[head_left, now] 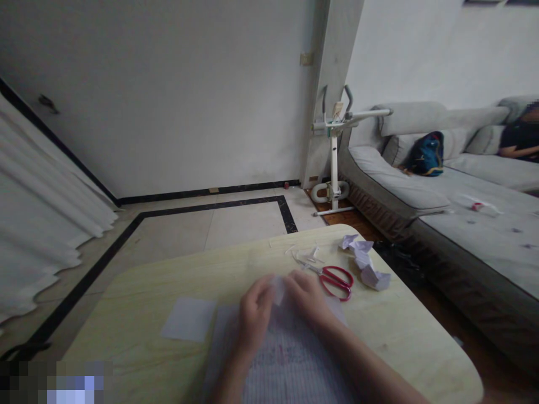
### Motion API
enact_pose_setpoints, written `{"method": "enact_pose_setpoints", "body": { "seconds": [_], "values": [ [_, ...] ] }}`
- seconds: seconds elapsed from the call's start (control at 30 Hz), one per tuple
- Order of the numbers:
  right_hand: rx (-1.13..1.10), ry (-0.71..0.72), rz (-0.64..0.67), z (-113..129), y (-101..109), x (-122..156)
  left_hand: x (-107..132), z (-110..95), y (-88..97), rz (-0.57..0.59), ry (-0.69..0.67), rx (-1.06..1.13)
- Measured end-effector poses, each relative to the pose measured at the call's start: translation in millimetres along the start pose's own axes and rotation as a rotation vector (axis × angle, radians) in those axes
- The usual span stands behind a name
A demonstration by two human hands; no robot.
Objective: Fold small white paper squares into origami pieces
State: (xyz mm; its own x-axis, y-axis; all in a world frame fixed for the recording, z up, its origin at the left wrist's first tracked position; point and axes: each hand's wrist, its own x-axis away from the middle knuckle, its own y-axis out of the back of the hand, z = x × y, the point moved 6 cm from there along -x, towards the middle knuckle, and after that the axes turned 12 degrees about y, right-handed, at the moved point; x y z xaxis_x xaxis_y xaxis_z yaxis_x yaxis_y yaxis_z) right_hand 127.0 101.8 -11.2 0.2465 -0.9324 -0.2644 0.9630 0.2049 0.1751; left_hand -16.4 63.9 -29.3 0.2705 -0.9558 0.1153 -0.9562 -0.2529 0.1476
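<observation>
My left hand [254,314] and my right hand [309,297] meet over a small piece of white paper [278,289], fingers curled and pinching it between them. Under my hands lies a lined sheet [290,359] on the pale wooden table [143,303]. Red-handled scissors [336,280] lie just right of my right hand.
A square white paper [188,318] lies left of my hands. Crumpled folded paper pieces [365,262] and small scraps [307,255] sit at the table's far right. A grey sofa [463,202] with a blue bag [427,154] and a seated person [522,137] stands to the right, an exercise bike [334,157] behind.
</observation>
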Motion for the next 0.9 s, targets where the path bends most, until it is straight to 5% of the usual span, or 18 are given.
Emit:
{"method": "enact_pose_setpoints", "body": {
  "seconds": [0.2,0.9],
  "values": [
    [-0.022,-0.006,0.072,5,-4,2,-1,-4,5.2,-0.065,-0.018,-0.006],
    [0.0,0.067,0.082,12,-2,2,3,-2,-2.4,0.035,0.035,0.047]
  ]
}}
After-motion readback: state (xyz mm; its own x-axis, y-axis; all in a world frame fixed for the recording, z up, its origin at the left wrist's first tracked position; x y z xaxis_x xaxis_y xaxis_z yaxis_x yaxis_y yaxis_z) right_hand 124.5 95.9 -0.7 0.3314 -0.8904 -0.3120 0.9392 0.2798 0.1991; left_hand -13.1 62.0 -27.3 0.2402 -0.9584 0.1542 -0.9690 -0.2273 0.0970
